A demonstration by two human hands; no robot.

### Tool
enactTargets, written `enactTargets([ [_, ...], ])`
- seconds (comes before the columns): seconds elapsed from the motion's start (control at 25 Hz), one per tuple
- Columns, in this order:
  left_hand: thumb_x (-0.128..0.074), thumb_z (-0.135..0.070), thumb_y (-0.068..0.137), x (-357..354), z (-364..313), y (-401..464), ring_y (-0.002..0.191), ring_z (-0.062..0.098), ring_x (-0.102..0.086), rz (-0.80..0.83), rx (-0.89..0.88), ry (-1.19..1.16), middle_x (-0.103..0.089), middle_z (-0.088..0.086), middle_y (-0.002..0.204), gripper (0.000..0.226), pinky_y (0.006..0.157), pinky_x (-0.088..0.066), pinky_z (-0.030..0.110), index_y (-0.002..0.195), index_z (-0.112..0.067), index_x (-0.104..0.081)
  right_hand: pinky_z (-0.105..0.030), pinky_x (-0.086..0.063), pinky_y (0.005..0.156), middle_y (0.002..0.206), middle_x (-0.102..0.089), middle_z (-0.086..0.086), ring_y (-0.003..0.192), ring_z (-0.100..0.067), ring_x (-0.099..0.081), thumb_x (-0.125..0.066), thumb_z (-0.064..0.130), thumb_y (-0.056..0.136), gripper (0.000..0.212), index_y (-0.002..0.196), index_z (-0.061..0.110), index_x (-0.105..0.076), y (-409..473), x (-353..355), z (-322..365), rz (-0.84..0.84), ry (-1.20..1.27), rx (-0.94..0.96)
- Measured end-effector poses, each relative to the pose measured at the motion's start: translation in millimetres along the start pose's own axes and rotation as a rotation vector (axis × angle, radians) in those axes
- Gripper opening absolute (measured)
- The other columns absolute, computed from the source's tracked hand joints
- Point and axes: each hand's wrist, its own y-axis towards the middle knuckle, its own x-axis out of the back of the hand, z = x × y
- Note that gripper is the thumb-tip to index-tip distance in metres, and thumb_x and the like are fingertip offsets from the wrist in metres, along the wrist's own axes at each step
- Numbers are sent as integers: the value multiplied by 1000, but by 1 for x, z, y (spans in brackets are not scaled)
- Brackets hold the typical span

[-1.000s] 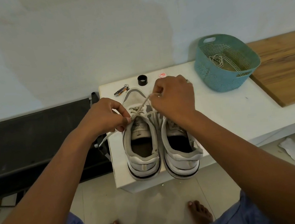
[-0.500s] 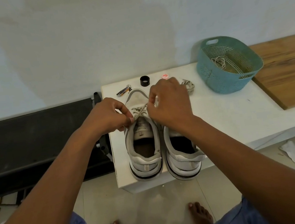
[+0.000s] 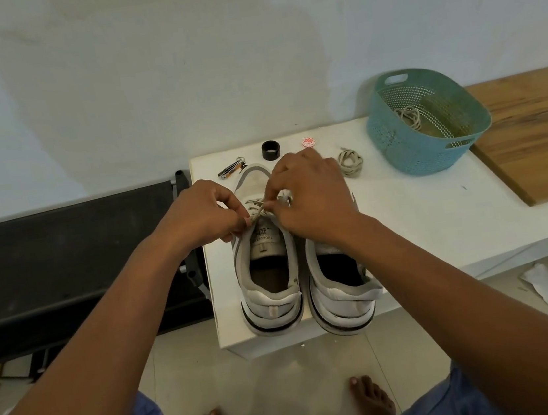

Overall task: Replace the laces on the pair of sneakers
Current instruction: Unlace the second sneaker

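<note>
Sneakers: the pair stands side by side on the white worktop (image 3: 440, 221), heels toward the person, so the lacing faces both hands; left sneaker (image 3: 269, 277) sits right under them, right sneaker (image 3: 339, 289) is partly covered by the right wrist.
Lace being worked: a pale lace (image 3: 259, 211) runs across the left sneaker's upper eyelets, stretched short between the two hands, probably to pull it snug or feed it through an eyelet.
Left hand (image 3: 198, 216): fingers curled, thumb and forefinger pinching the lace at the sneaker's left edge.
Right hand (image 3: 312, 195): knuckles up, fingertips bent down, pinching the lace's other part over the tongue.
Coiled lace (image 3: 350, 162): just beyond the right hand, likely kept ready for the other sneaker.
Teal basket (image 3: 430, 140): farther right of the right hand, with another lace bundle inside.
Nail clipper (image 3: 230, 170), black ring (image 3: 271, 149): beyond the hands, out of the way.
</note>
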Motion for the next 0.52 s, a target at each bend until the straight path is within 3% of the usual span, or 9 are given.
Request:
enactTargets([
  [0.12, -81, -23, 85, 0, 1, -1, 55, 2, -69, -6, 2, 1, -76, -5, 70, 5, 46, -41, 9, 84, -20, -78, -38, -43, 81, 88, -68, 7, 96, -23, -55, -67, 25, 78, 8, 75, 24, -75, 4, 12, -9, -157, -6, -227],
  [0.28, -78, -29, 85, -1, 3, -2, 58, 4, -71, -28, -21, 21, -76, -7, 67, 9, 53, -44, 17, 81, -21, -76, -38, -38, 77, 78, -62, 4, 88, -25, -51, -49, 26, 71, 21, 76, 20, -69, 8, 29, -17, -160, -163, -450],
  [0.4, -78, -33, 85, -3, 3, -1, 56, 2, -70, -41, -29, 45, -75, -9, 66, 11, 54, -45, 19, 80, -24, -75, -44, -37, 87, 82, -54, 2, 93, -26, -47, -54, 31, 75, 17, 81, 19, -64, 5, 33, -23, -31, -305, -495],
  [0.52, -79, -34, 85, -4, 3, 0, 57, 4, -70, -39, -34, 42, -75, -8, 67, 12, 54, -45, 19, 81, -24, -75, -46, -35, 93, 105, -58, -4, 112, -32, -49, -59, 37, 78, 31, 104, 24, -69, 2, 24, -26, 82, -265, -381],
])
